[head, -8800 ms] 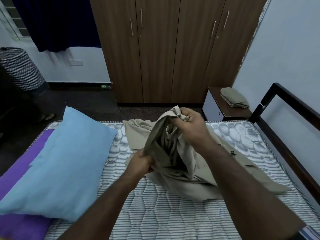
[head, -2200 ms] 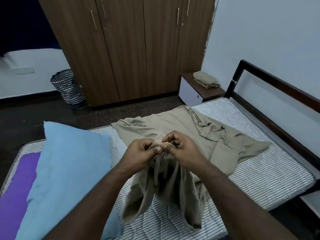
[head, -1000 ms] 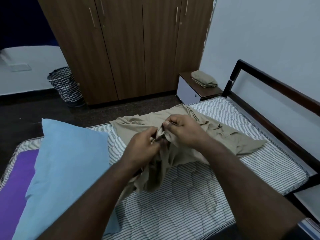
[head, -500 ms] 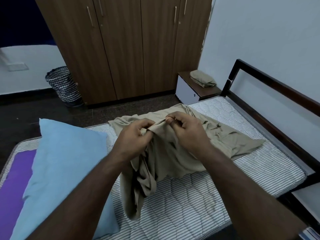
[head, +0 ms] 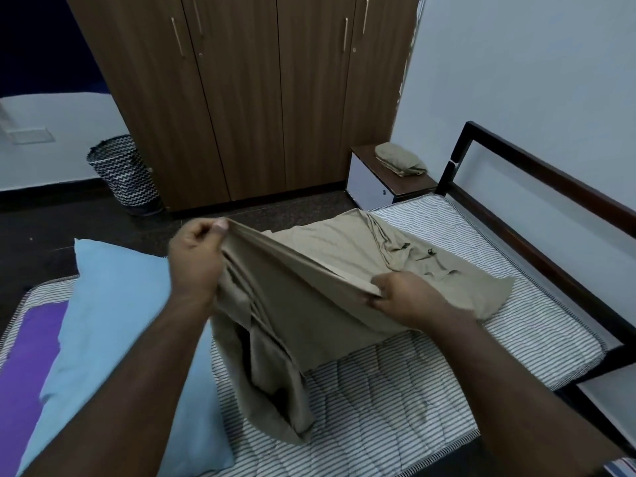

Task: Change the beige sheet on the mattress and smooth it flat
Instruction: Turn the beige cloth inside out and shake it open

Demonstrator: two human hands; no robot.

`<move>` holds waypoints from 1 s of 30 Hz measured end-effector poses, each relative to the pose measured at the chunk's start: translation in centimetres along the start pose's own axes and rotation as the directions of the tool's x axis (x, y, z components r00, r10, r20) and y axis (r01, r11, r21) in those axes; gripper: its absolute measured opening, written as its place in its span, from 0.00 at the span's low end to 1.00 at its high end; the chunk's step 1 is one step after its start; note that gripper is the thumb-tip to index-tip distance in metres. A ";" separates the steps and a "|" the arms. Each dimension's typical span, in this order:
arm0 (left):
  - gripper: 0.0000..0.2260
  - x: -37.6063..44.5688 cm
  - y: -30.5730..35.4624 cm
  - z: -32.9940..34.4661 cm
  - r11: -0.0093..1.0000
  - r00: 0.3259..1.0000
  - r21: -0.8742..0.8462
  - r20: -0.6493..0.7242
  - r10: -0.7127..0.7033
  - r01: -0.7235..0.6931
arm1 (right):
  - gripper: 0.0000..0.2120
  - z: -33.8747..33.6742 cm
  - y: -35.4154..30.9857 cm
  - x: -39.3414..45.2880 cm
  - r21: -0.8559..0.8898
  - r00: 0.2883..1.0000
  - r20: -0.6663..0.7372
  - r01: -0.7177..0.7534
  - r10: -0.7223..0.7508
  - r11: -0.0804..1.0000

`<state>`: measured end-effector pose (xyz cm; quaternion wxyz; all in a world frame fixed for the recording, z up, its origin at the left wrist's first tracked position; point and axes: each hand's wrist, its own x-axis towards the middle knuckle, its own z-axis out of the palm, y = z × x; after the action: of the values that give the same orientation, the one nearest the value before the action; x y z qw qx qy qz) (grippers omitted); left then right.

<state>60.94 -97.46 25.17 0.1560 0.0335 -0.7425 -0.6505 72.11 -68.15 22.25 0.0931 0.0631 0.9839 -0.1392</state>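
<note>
We are holding the beige sheet [head: 309, 304] by one edge, stretched between our two hands above the striped mattress [head: 395, 407]. Our left hand [head: 194, 256] is pinching the hem between thumb and curled fingers, raised over the light blue pillow [head: 113, 339]; our right hand [head: 406, 297] is gripping the same edge lower down, fingers closed round the cloth. The rest of the sheet is lying crumpled on the mattress — part trailing toward the dark bed frame [head: 550, 242], part hanging in folds beneath our left hand. A purple cover [head: 24, 373] is showing beside the pillow. Beyond the bed we are seeing a wooden wardrobe [head: 258, 98], a zigzag-patterned basket [head: 124, 173], and a nightstand [head: 375, 187] carrying a folded beige cloth [head: 399, 163].
</note>
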 end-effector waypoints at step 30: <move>0.08 -1.7 0.8 1.0 0.991 0.961 0.084 0.267 0.077 -0.102 | 0.22 0.6 0.0 0.2 0.283 0.895 -0.433 0.028 0.102 0.959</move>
<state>62.45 -95.94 25.54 0.0837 -0.0790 -0.7881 -0.6047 72.01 -68.29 21.67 -0.1407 0.1248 0.9477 -0.2578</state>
